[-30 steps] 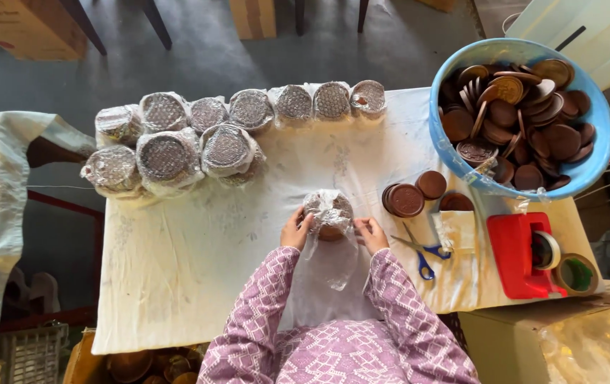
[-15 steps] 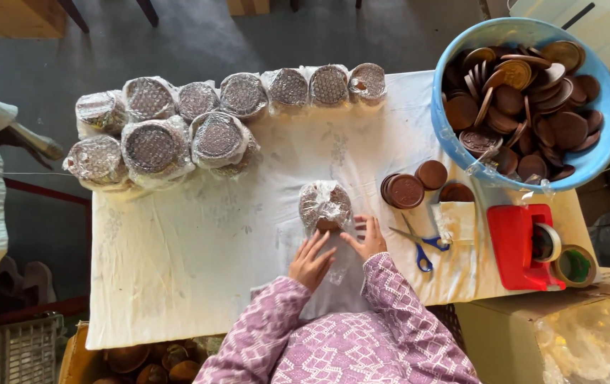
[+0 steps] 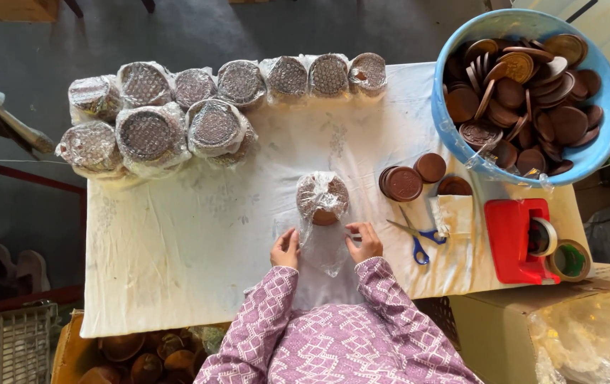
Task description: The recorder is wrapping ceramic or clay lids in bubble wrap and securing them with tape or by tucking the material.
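Note:
A stack of brown round discs in a clear plastic bag (image 3: 322, 199) lies on the white cloth-covered table (image 3: 177, 263) just ahead of me. The bag's loose open end (image 3: 322, 249) trails back toward my body. My left hand (image 3: 285, 249) rests on its left edge, and my right hand (image 3: 364, 242) pinches its right edge, fingers bent. Both sleeves are purple patterned.
Several wrapped disc stacks (image 3: 148, 135) line the table's far left and back edge. Loose brown discs (image 3: 406, 182), blue-handled scissors (image 3: 416, 235), a red tape dispenser (image 3: 519, 240), a tape roll (image 3: 569, 260) and a blue basin of discs (image 3: 532, 92) sit at right. Crate of discs (image 3: 134, 355) below.
Both hands have slid back from the bagged stack toward me along the bag's open end. The stack has stayed on the cloth.

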